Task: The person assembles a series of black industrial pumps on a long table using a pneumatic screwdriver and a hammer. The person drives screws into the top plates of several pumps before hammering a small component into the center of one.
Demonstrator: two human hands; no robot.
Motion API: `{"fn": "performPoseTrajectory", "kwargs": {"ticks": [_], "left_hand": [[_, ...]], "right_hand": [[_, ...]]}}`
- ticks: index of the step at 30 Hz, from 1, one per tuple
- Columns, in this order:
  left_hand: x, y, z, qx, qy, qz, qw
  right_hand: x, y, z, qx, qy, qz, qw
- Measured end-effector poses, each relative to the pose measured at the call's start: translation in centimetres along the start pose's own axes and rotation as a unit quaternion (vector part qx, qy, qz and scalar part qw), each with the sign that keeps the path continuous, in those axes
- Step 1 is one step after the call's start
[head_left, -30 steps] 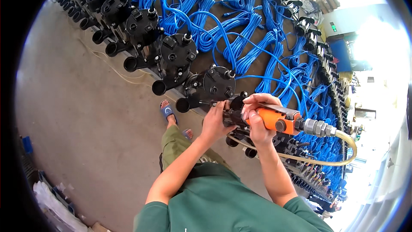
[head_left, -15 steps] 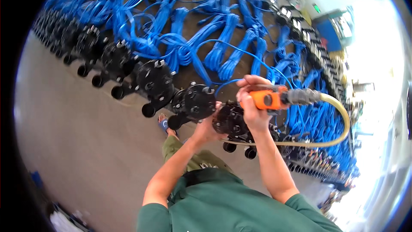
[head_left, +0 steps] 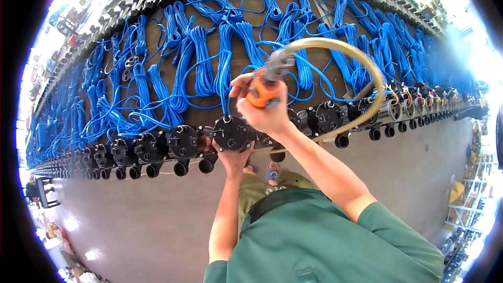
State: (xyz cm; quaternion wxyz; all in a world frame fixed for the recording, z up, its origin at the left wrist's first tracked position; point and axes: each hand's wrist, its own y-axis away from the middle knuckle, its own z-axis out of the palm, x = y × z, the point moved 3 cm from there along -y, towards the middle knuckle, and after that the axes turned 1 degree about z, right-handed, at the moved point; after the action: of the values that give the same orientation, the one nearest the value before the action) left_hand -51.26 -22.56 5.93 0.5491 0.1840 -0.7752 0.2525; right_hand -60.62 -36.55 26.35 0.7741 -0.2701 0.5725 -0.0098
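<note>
Gripping the orange tool (head_left: 264, 93) near frame centre, the right hand (head_left: 268, 119) could, if swung wide, snag its hose (head_left: 378, 86) on neighbouring housings (head_left: 329, 118); the left hand (head_left: 233, 159) clasps a black housing (head_left: 229, 134) below.

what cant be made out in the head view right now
Head view:
Orange tool: working end hidden, apparently by the right hand.
Left hand: fingers partly hidden by the black housing.
Metal hose fitting: blurred, seemingly by motion.
Green shirt: cut off by the lower edge.
</note>
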Motion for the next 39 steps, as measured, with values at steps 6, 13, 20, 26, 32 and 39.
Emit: {"fn": "performPoseTrajectory", "kwargs": {"ticks": [6, 13, 20, 26, 32, 39], "left_hand": [[-1.1, 0.8, -0.2, 0.011, -0.045, -0.074, 0.996], [-1.2, 3.0, -0.4, 0.083, -0.09, -0.064, 0.99], [4.1, 3.9, 0.2, 0.142, -0.118, -0.115, 0.976], [2.5, 5.9, -1.4, 0.152, -0.243, -0.136, 0.948], [3.8, 7.0, 1.4, -0.11, -0.119, -0.112, 0.98], [0.4, 5.8, 5.9, -0.009, -0.14, 0.021, 0.99]], "right_hand": [[1.0, -0.3, 1.0, -0.049, 0.028, -0.009, 0.998], [-6.2, -0.5, -0.6, 0.001, -0.097, -0.053, 0.994], [-1.0, -0.6, -0.6, -0.055, -0.03, -0.034, 0.997], [1.2, -0.8, 0.5, -0.095, -0.029, -0.002, 0.995], [-1.4, -0.1, 1.0, -0.117, 0.012, -0.033, 0.993], [-6.4, 5.5, -3.7, -0.092, -0.098, 0.05, 0.99]]}}
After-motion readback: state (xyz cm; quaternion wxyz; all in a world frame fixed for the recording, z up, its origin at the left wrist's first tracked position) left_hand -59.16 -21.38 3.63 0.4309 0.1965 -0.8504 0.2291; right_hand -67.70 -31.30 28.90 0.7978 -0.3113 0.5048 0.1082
